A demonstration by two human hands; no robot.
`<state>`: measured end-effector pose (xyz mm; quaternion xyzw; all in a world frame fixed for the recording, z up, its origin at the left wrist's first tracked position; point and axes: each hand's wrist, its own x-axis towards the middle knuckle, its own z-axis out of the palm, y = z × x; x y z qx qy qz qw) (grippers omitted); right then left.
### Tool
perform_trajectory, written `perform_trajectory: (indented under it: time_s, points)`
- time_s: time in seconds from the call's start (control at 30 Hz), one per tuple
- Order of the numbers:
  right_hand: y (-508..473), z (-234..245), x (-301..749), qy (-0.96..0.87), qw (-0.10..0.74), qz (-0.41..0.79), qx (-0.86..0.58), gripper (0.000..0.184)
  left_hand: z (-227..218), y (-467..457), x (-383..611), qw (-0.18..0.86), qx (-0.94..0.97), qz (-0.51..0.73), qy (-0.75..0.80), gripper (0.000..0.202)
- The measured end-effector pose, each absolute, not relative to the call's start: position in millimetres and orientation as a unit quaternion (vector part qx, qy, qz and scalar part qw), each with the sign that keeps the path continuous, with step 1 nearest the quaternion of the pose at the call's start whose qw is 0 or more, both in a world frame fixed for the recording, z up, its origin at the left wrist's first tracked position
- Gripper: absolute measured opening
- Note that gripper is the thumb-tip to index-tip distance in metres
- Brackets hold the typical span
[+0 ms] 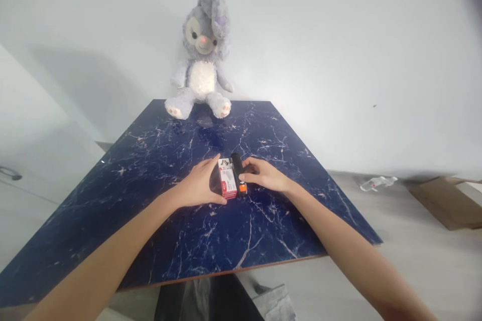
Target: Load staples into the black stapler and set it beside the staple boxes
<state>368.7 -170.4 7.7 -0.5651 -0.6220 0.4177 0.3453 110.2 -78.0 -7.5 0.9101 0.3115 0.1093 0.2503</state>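
A small red and white box lies on the dark blue marbled table, near its middle. My left hand spans it from the left, thumb at the near end and fingertips at the far end, with a gap at the palm. Against the box's right side lies a long black stapler with an orange patch at its near end. My right hand pinches the stapler from the right between thumb and curled fingers. Box and stapler sit side by side, both pointing away from me.
A grey plush toy with a white belly sits at the table's far edge against the wall. On the floor to the right are a clear plastic item and a cardboard box. A grey object shows below the table's front edge.
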Motion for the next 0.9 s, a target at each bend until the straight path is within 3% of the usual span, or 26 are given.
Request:
perform_trajectory:
  time_s: [0.47, 0.63, 0.73, 0.9]
  points:
    - [-167, 12, 379, -0.609, 0.366, 0.392, -0.585, 0.039, -16, -77, 132, 0.211, 0.897, 0.143, 0.362, 0.132]
    - [-160, 4, 380, -0.564, 0.389, 0.306, -0.661, 0.034, -16, -64, 158, 0.204, 0.898, 0.149, 0.362, 0.133]
    - [-155, 1, 391, -0.499, 0.407, 0.241, -0.727, 0.041, -16, -54, 199, 0.208, 0.905, 0.152, 0.338, 0.131]
    - [-149, 5, 440, -0.421, 0.37, 0.124, -0.819, 0.043, -17, -47, 296, 0.236, 0.915, 0.143, 0.293, 0.135]
